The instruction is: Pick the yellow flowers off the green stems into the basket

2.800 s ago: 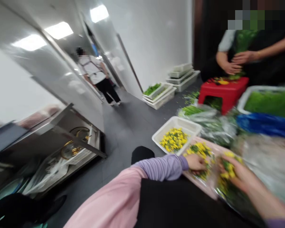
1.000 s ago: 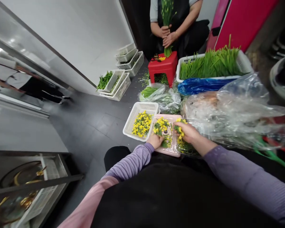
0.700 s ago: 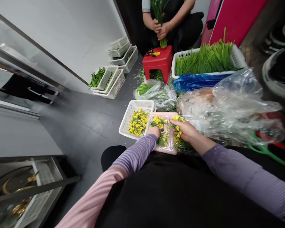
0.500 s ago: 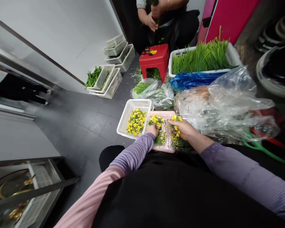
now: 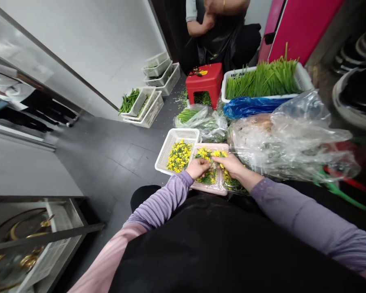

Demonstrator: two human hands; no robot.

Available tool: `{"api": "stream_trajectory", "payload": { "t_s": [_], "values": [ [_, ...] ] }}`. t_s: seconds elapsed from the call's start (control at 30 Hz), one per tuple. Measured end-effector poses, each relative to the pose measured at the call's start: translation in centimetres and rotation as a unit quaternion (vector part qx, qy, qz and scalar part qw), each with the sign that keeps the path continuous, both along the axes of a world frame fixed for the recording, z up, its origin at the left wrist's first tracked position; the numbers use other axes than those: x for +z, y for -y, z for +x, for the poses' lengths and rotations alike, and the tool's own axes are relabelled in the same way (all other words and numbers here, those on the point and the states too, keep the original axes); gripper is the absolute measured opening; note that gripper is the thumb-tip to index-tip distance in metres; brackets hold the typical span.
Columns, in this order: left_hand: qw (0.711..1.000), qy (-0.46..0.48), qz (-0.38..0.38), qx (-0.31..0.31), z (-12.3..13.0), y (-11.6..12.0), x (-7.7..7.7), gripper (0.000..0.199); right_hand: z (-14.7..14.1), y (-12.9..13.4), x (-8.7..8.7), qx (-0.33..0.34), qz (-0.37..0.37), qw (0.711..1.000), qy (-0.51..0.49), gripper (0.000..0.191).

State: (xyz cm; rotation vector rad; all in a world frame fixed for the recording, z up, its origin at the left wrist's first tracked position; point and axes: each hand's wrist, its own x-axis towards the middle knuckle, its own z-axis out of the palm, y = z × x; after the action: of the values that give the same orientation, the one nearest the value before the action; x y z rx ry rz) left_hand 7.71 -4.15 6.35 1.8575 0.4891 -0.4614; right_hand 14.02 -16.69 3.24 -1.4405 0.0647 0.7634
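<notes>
My right hand (image 5: 233,165) is closed round a small bunch of yellow flowers (image 5: 220,154) with green stems. Its fingers reach over the right side of a shallow pink tray (image 5: 212,189). My left hand (image 5: 198,167) is pinched above the tray's left side, its fingertips close to the bunch; whatever lies between them is too small to make out. More yellow flowers (image 5: 203,153) and green bits lie in the tray. Against its left side, a white plastic basket (image 5: 162,159) holds a heap of picked yellow flowers (image 5: 179,156).
Clear plastic bags (image 5: 280,138) and a blue bag (image 5: 253,106) lie at the right. Behind stand a red stool (image 5: 204,81), a basket of green stalks (image 5: 262,81) and stacked white baskets (image 5: 146,118). A co-worker (image 5: 216,40) sits beyond the stool; people (image 5: 30,97) stand at far left.
My left hand has lifted from the tray and turned, its fingertips now nearer my right hand. The right hand has shifted left over the tray with its bunch. The view has swung slightly.
</notes>
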Motion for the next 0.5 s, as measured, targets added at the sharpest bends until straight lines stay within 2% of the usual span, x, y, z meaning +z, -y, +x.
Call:
{"api": "stream_trajectory", "payload": {
  "t_s": [0.3,0.4,0.5],
  "values": [
    [0.985,-0.043,-0.164,0.017,-1.1,-1.2,-0.7,0.023,0.3,0.1,-0.5,-0.028,-0.015,0.999,0.034,0.026],
    [0.986,-0.032,-0.162,0.012,-1.3,-1.0,-0.8,0.022,0.3,0.2,-0.5,-0.023,-0.004,0.999,0.027,0.024],
    [0.993,-0.008,-0.117,0.025,-1.2,-0.4,-1.1,0.024,0.0,0.2,-0.4,-0.019,0.043,0.998,-0.032,0.023]
  ]
}}
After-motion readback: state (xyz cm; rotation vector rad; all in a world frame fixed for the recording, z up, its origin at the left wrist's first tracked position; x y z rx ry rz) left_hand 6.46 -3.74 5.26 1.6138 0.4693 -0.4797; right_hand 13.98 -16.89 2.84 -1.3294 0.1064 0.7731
